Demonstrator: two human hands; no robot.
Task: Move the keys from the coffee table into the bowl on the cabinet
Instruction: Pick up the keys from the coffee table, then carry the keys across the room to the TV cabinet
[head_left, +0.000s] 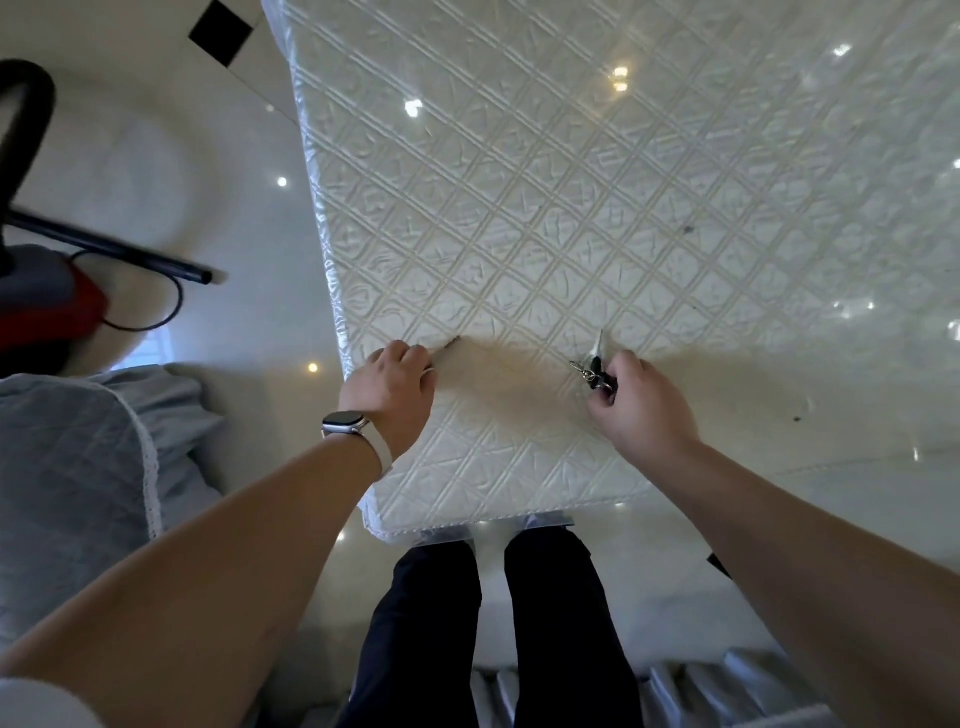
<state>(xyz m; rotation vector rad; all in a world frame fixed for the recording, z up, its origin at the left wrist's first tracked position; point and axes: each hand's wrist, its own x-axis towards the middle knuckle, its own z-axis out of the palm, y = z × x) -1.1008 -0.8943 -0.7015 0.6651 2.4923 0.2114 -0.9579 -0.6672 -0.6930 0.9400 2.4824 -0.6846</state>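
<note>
The coffee table (571, 208) is covered with a white, diamond-embossed cloth under clear plastic. My right hand (641, 402) is shut on a bunch of keys (595, 364), with a silver key blade and a clip sticking out past my fingers just above the tabletop. My left hand (397, 387), with a watch on its wrist, is closed near the table's left edge on a small key (451, 344) whose brownish tip pokes out from the fingers. The bowl and the cabinet are out of view.
A vacuum cleaner (47, 291) with a black hose and tube lies on the glossy floor at the left. A grey-blue quilted sofa cover (78, 467) sits at the lower left. My legs in dark trousers stand against the table's near edge.
</note>
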